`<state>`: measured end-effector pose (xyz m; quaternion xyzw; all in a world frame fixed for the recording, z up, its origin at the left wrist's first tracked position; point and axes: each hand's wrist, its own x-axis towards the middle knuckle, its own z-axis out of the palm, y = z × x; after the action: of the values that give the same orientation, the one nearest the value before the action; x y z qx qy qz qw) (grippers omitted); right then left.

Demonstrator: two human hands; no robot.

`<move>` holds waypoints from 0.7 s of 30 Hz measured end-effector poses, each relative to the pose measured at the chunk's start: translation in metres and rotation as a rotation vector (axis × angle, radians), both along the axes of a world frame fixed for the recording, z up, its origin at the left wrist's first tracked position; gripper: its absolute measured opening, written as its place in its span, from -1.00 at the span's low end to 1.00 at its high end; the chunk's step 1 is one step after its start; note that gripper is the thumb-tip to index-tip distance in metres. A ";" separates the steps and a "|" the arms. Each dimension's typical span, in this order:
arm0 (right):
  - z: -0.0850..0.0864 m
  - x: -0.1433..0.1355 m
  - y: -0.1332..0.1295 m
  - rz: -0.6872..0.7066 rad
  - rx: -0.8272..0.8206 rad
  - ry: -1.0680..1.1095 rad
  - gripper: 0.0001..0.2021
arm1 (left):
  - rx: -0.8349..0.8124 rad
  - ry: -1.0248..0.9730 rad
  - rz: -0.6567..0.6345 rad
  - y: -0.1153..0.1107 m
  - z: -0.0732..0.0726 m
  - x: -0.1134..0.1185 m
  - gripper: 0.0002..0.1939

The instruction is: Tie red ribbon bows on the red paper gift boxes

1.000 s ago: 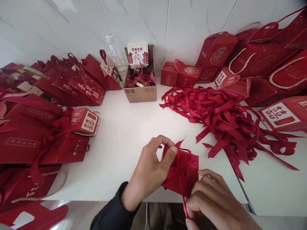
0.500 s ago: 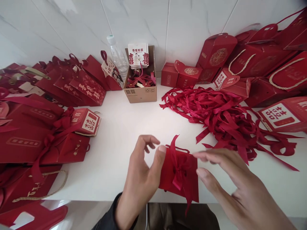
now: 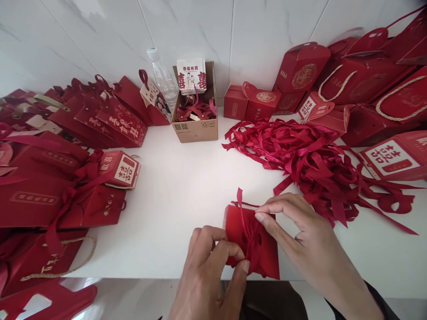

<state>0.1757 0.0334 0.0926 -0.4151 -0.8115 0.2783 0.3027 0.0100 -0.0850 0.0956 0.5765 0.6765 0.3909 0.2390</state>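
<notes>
A small red bag (image 3: 235, 222) lies on the white table near its front edge, with a dark red ribbon bow (image 3: 252, 242) tied across it and a red cord handle at its top. My left hand (image 3: 213, 266) is at the bag's lower left, thumb and fingertips pinching the lower part of the bow. At the upper right of the bag, my right hand (image 3: 296, 226) pinches the ribbon between thumb and index finger. The fingertips of both hands hide parts of the bow.
A tangled pile of red ribbons (image 3: 300, 155) lies at the right. Behind stand a cardboard box (image 3: 195, 131) holding cards and ribbon pieces, and a clear bottle (image 3: 163, 80). Red gift bags (image 3: 36, 191) crowd the left; red boxes (image 3: 300, 66) line the back right.
My left hand has moved down and right onto the bow and closed on it. My right hand has come in from the right and closed on the ribbon; both were apart from it before.
</notes>
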 end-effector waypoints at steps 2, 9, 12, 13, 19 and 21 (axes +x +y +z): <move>-0.001 0.000 0.001 -0.009 0.020 0.000 -0.90 | 0.001 -0.008 -0.008 -0.003 -0.001 0.000 -0.78; -0.002 -0.002 0.002 -0.007 0.033 0.022 -0.91 | -0.025 -0.014 -0.013 -0.007 0.000 0.001 -0.79; -0.002 -0.002 0.001 -0.021 -0.015 0.007 -0.89 | -0.023 -0.028 -0.013 -0.010 0.000 0.000 -0.79; -0.002 -0.002 0.001 -0.027 -0.029 0.002 -0.88 | -0.023 -0.034 -0.012 -0.011 -0.001 -0.001 -0.79; -0.004 -0.003 0.001 -0.058 -0.016 -0.006 -0.87 | -0.031 -0.054 -0.025 -0.013 -0.003 -0.003 -0.79; -0.004 -0.005 0.002 -0.065 -0.011 -0.011 -0.85 | -0.045 -0.060 -0.024 -0.013 -0.001 -0.002 -0.81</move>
<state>0.1712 0.0351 0.0887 -0.4446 -0.7977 0.2704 0.3049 0.0083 -0.0981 0.0946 0.5669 0.6707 0.3901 0.2767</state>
